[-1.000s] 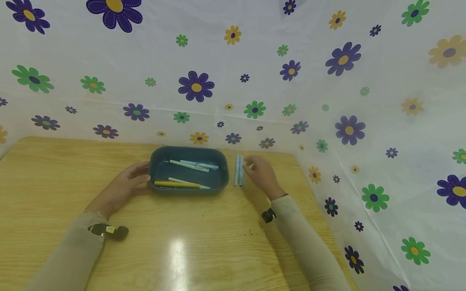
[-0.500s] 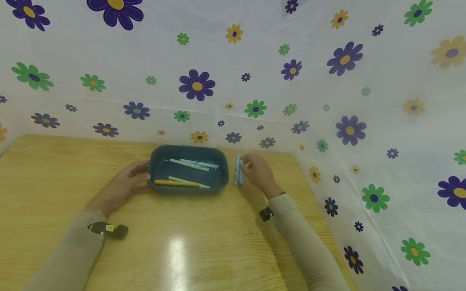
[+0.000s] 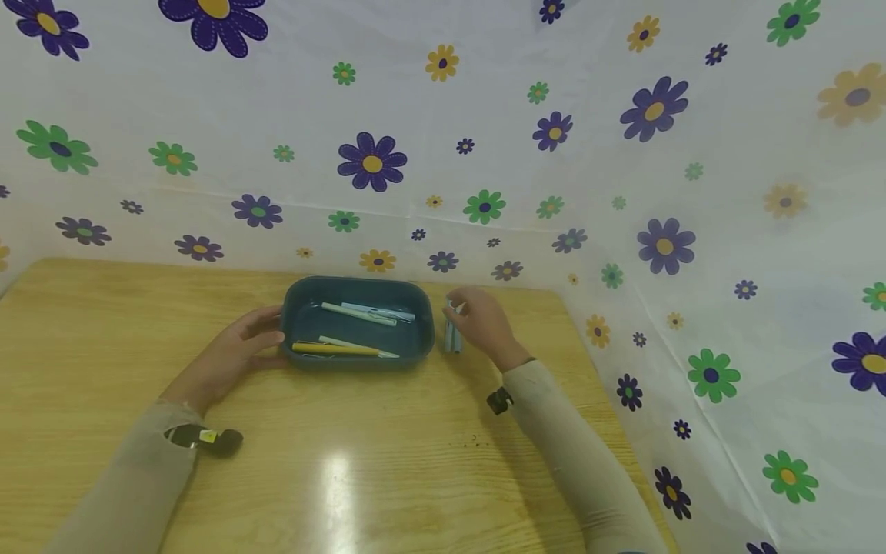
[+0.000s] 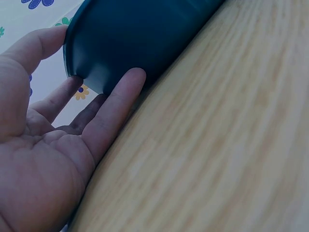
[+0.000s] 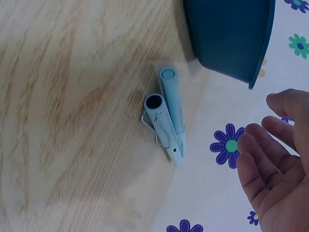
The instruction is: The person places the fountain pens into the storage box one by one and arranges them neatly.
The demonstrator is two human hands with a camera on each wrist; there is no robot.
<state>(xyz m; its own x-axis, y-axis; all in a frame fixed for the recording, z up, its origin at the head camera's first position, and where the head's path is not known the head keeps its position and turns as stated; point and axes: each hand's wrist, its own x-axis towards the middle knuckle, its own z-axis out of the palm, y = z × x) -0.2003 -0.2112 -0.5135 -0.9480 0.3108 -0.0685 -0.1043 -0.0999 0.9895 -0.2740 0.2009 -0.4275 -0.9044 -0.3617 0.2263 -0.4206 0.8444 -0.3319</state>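
Note:
A dark teal plastic box (image 3: pixel 360 365) sits near the back of the wooden table. My left hand (image 3: pixel 235 355) is at its left end; in the left wrist view its extended fingers (image 4: pixel 116 106) lie against the outer wall and up to the rim. Inside lie pale pens (image 3: pixel 360 315) and a yellow pen (image 3: pixel 332 349). Just right of the box, two light blue pens (image 3: pixel 453 340) lie side by side, one with a metal clip (image 5: pixel 149 123). My right hand (image 3: pixel 484 323) hovers over their far ends, fingers loosely bent, nothing between them.
The wooden table (image 3: pixel 277 477) meets a white flower-printed cloth (image 3: pixel 415 115) behind it and another at the right. Small dark specks (image 3: pixel 474 441) mark the table in front of the right hand. Black wrist cameras sit on both sleeves.
My right hand has shifted slightly left and away from me, from beside the two light blue pens to over their far ends. The left hand, the box and the pens stay put.

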